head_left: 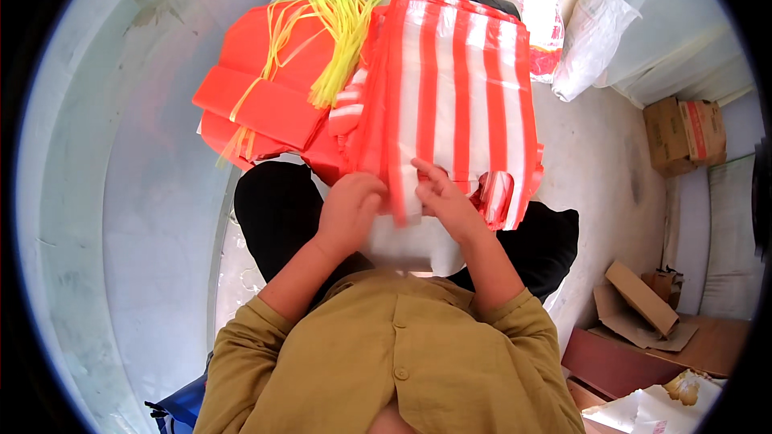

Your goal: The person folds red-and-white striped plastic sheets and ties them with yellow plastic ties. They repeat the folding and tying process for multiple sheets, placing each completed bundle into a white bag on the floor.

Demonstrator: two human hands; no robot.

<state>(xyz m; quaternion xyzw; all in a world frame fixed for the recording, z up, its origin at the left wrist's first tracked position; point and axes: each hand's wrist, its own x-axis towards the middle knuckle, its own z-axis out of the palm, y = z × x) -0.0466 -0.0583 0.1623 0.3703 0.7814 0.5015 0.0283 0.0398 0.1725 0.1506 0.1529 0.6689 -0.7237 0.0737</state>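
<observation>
A thick stack of red-and-white striped plastic bags (466, 80) lies flat in front of me, with handle cut-outs at its near edge. My left hand (351, 205) is at the stack's near left corner, its fingers curled in against the bag edge; slight blur hides the fingertips. On the near edge rests my right hand (447, 202), index finger stretched over a white stripe, fingers apart. Between the hands a bag's handle strip (400, 201) hangs down, blurred. To the left are folded red plastic bags (261, 108), with a bunch of yellow ties (346, 40) lying over them.
White plastic sacks (595, 36) stand at the back right. Cardboard boxes (683, 135) sit by the right wall, and opened cartons (639, 305) lie nearer on the right. A pale wall (153, 161) closes off the left side. My black-trousered knees flank the near edge.
</observation>
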